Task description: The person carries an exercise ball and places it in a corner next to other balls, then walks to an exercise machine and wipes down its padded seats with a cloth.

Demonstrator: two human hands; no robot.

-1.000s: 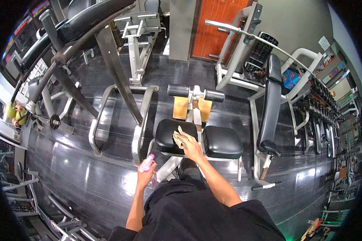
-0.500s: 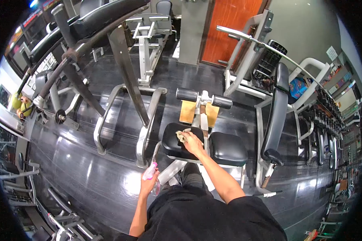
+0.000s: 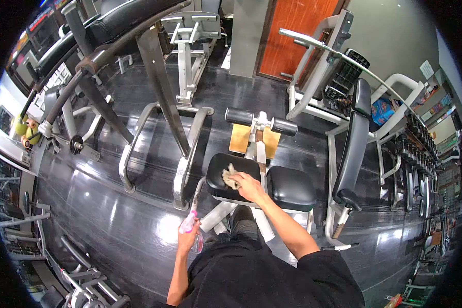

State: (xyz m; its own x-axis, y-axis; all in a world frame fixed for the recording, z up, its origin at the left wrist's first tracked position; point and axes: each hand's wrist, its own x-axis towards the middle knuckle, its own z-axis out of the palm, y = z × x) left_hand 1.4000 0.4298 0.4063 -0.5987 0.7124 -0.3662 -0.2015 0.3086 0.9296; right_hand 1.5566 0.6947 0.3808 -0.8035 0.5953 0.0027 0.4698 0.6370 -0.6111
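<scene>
My right hand (image 3: 250, 188) presses a crumpled beige cloth (image 3: 231, 177) onto the left black seat pad (image 3: 217, 168) of a gym machine. The fingers are closed around part of the cloth, and its loose end sticks up ahead of them. Low on the left, my left hand (image 3: 188, 237) grips a spray bottle with a pink head (image 3: 190, 222) and a clear body (image 3: 197, 243). Beside the cloth, across a metal post, is the right black seat pad (image 3: 291, 188). Two black foam rollers (image 3: 239, 116) sit on the bar beyond the pads.
Close on the left stands a machine with a curved metal frame (image 3: 190, 159). A long padded bench (image 3: 352, 156) with a barbell (image 3: 323, 51) over it is on the right. Behind are an orange door (image 3: 296, 38) and a dumbbell rack (image 3: 410, 154). Dark, shiny flooring (image 3: 113, 220) lies between them.
My right hand has drawn the cloth slightly nearer to me across the left pad, and the cloth's loose end now stands up more. My left hand keeps the spray bottle, shifted slightly.
</scene>
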